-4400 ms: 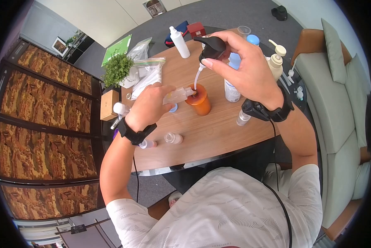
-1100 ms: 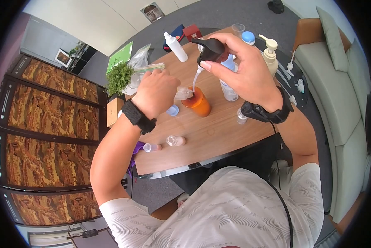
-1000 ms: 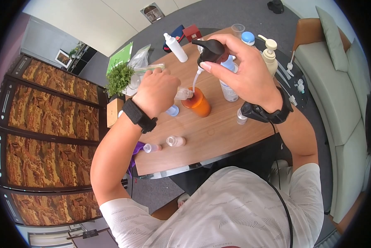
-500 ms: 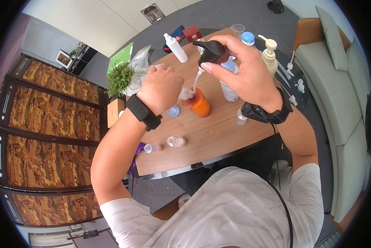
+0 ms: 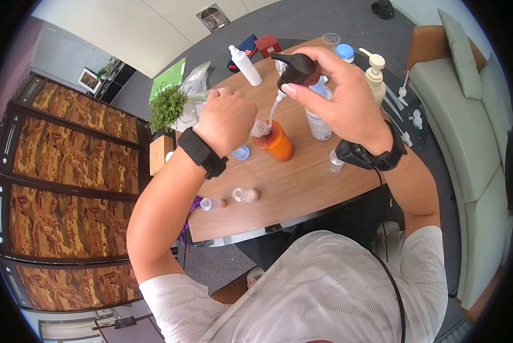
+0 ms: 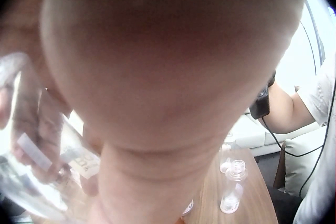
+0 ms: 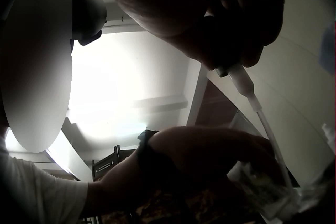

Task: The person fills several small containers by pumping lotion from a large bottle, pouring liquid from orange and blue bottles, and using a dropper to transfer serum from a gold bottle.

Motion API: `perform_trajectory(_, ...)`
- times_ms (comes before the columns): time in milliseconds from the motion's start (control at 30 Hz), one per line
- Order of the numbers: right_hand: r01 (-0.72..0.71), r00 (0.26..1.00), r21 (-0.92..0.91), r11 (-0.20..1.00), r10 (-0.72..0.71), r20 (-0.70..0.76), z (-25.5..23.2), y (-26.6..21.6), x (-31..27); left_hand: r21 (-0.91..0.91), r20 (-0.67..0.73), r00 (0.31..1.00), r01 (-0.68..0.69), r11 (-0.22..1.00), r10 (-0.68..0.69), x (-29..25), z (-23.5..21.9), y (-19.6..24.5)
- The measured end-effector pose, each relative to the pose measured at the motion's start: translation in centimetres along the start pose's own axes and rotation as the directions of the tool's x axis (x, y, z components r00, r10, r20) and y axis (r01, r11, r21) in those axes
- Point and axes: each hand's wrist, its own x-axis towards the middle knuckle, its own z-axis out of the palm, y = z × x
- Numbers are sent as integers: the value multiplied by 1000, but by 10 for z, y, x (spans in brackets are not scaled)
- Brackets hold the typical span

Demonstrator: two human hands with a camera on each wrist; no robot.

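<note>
My left hand (image 5: 228, 117) grips a clear bottle (image 5: 260, 130), tilted so its neck points down at the open mouth of an orange bottle (image 5: 279, 147) on the table. In the left wrist view, fingers wrap the clear bottle (image 6: 23, 184); in the head view most of it is hidden behind the hand. My right hand (image 5: 345, 100) holds a black pump head (image 5: 297, 68) between thumb and fingers, above the orange bottle. Its translucent dip tube (image 5: 275, 110) reaches down to the orange bottle's mouth, beside the clear neck. The right wrist view shows the tube (image 7: 271, 134) against a dark background.
Two small clear bottles (image 5: 245, 195) (image 5: 212, 204) stand near the front edge, another clear bottle (image 5: 336, 162) at right. A blue cap (image 5: 241, 153) lies beside the orange bottle. Behind are a white spray bottle (image 5: 246, 66), a cream pump bottle (image 5: 375, 83) and a potted plant (image 5: 168, 106).
Over several seconds my left hand has rolled over, back upward, tipping the clear bottle more steeply. Lately it has edged slightly right. My right hand keeps the pump head almost still.
</note>
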Motion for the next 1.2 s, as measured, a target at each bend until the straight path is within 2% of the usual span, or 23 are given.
perform_trajectory(233,-25,1000,37,999,25,-5,0,0,0,-52,25,1000,13,999,-12,-3,4,-5)
perform_trajectory(433,-21,1000,45,999,21,0,0,0,1,-237,28,999,52,970,-47,-17,8,-11)
perform_trajectory(533,-46,999,52,998,46,2,0,-1,0,-306,-8,998,50,951,-55,-23,21,-16)
perform_trajectory(633,-63,998,45,997,62,15,-1,-2,1,-376,-109,991,28,926,-75,-31,38,-18)
perform_trajectory(733,-62,998,93,994,61,13,2,1,0,-586,14,992,109,803,-124,-37,38,-16)
perform_trajectory(833,-54,998,54,997,52,30,3,5,2,-657,7,990,109,746,-139,-42,49,-14)
perform_trajectory(933,-49,999,98,994,47,26,9,14,3,-678,-109,981,45,734,-161,-48,65,-14)
perform_trajectory(1033,-79,996,121,990,75,38,11,12,5,-802,-36,960,137,581,-276,-62,60,-7)
perform_trajectory(1133,-80,995,121,989,74,60,17,12,6,-863,-126,920,84,498,-372,-79,68,0)
perform_trajectory(1200,-72,994,95,993,63,94,23,10,7,-921,-158,903,11,388,-399,-92,73,10)
